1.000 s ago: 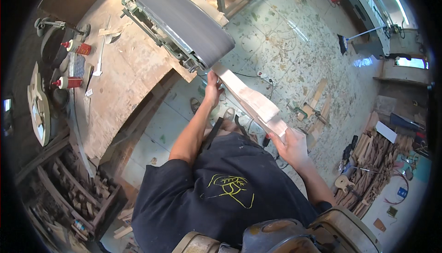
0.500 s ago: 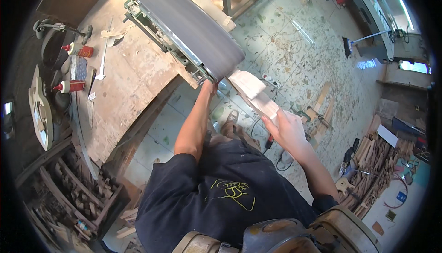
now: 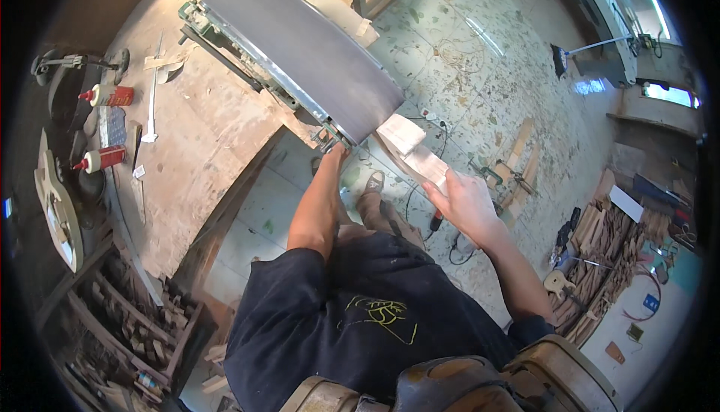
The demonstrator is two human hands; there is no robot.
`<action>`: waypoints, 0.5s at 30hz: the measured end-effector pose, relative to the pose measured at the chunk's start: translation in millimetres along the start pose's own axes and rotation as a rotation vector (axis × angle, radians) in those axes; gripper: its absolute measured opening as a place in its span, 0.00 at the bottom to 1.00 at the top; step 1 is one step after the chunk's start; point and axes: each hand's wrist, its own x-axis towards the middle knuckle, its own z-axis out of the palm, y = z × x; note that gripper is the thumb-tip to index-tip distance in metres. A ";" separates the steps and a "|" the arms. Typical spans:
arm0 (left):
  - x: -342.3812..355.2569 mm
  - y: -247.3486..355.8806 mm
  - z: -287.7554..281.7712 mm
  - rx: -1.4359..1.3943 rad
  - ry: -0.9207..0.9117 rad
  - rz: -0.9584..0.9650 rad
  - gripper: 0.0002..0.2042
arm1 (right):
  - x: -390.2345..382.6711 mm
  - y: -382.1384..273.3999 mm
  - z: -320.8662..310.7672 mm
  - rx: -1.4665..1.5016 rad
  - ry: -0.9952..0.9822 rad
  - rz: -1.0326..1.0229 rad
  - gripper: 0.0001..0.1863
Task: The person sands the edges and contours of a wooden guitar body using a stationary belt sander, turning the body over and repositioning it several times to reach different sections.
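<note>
A belt sander [image 3: 300,52] with a wide grey belt sits on the wooden bench [image 3: 210,187]. A long pale wooden piece [image 3: 405,138], stepped with a thicker block on top, reaches from under the sander's near end toward the lower right. My right hand [image 3: 461,198] grips its lower end, thumb along the side. My left hand [image 3: 337,153] is at the sander's near end; its fingers are mostly hidden behind the machine, so I cannot tell what they touch.
Red-and-white glue bottles [image 3: 105,158], a guitar-shaped board [image 3: 56,209] and tools lie at the left. Wood offcuts [image 3: 592,277] are piled at lower right; a crate of scraps [image 3: 131,322] is at lower left. Cords, clamped boards [image 3: 510,179] and shavings cover the floor.
The wooden piece has moved further under the sander's near end. My left hand has gone lower behind the machine, hiding its fingers. My right hand has risen slightly, still gripping the piece.
</note>
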 end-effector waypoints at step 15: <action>28.4 -59.6 6.8 -0.091 -0.014 -0.194 0.31 | 21.9 3.3 -0.7 -0.166 -0.209 0.035 0.28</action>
